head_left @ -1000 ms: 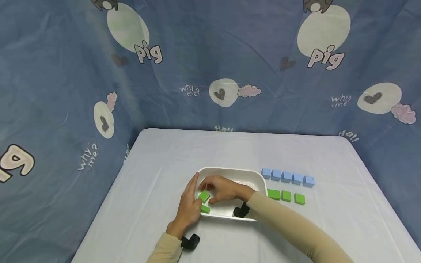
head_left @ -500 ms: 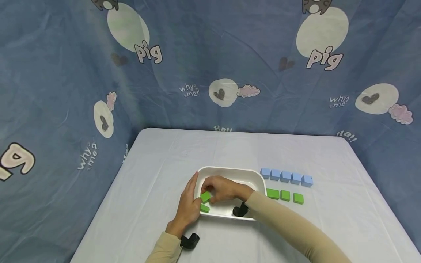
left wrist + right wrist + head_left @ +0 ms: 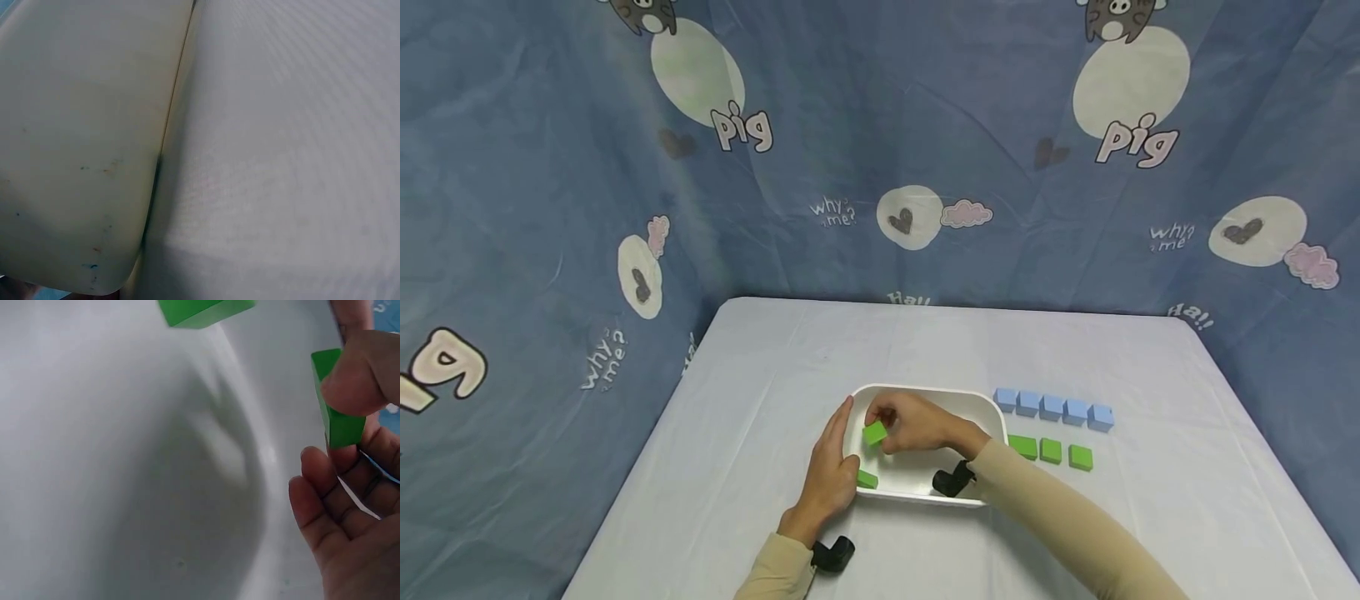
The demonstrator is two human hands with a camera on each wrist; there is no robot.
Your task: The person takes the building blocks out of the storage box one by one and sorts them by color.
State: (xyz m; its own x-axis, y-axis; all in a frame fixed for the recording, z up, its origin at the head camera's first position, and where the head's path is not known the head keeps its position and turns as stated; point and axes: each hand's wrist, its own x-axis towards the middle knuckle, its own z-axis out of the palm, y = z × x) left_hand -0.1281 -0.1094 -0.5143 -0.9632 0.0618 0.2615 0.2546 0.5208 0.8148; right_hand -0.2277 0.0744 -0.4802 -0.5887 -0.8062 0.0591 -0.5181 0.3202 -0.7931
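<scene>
In the head view, my right hand point(image 3: 917, 423) pinches a green block point(image 3: 875, 433) above the left part of a white tray point(image 3: 951, 394). The right wrist view shows the thumb pressed on that green block point(image 3: 345, 428), with fingers behind it. A second green block point(image 3: 206, 309) lies in the tray near its left front corner, partly hidden by the left thumb in the head view. My left hand point(image 3: 829, 479) rests along the tray's left end, fingers straight, thumb at the rim. The tray's pale outer wall point(image 3: 81, 137) fills the left side of the left wrist view.
Right of the tray, several blue blocks point(image 3: 1051, 407) stand in a row. Nearer the front is a row of green blocks point(image 3: 1050, 451), the leftmost beside the tray's wall. All sit on a white-covered table point(image 3: 790, 358), with a blue printed cloth point(image 3: 820, 125) behind.
My right hand has closed its fingers on the green block and lifted it slightly up and to the right, away from the tray's left end. The left hand stays put.
</scene>
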